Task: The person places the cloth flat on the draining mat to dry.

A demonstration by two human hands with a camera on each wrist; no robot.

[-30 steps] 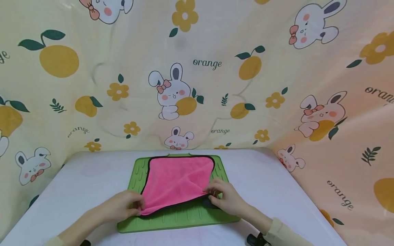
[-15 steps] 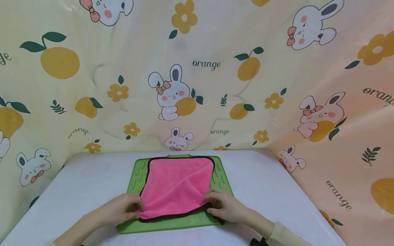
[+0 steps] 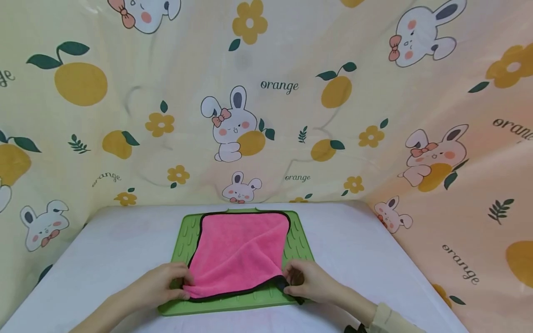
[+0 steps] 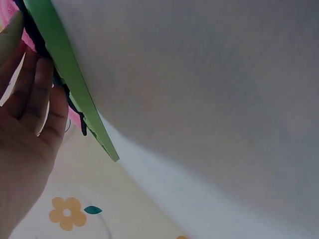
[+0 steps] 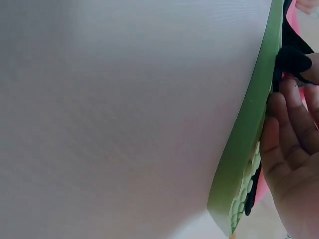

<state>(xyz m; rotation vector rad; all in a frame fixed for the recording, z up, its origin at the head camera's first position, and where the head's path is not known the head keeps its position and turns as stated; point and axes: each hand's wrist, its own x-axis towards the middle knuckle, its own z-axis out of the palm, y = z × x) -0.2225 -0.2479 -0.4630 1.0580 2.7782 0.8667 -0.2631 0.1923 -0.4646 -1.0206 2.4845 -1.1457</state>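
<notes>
A pink cloth [image 3: 245, 254] with black edging lies spread over a green ridged mat [image 3: 237, 302] in the head view. My left hand [image 3: 158, 284] pinches the cloth's near left corner. At the near right corner, my right hand [image 3: 314, 282] pinches a dark part of the cloth [image 3: 283, 283], which is turned over there. The right wrist view has black fabric [image 5: 293, 59] under the thumb and the mat's side edge [image 5: 244, 124] beside the fingers. In the left wrist view, the fingers [image 4: 42, 94] rest along the cloth's black border, next to the mat edge [image 4: 75, 79].
The mat lies on a white tabletop [image 3: 125, 245]. A curtain [image 3: 187, 60] printed with rabbits and oranges rises behind the table and along both sides. A black device [image 3: 354, 329] sits by the right sleeve at the bottom.
The cloth's near edge has come down toward me, covering more of the mat. Both hands have shifted slightly nearer, and the right has moved from the pink face to the dark corner.
</notes>
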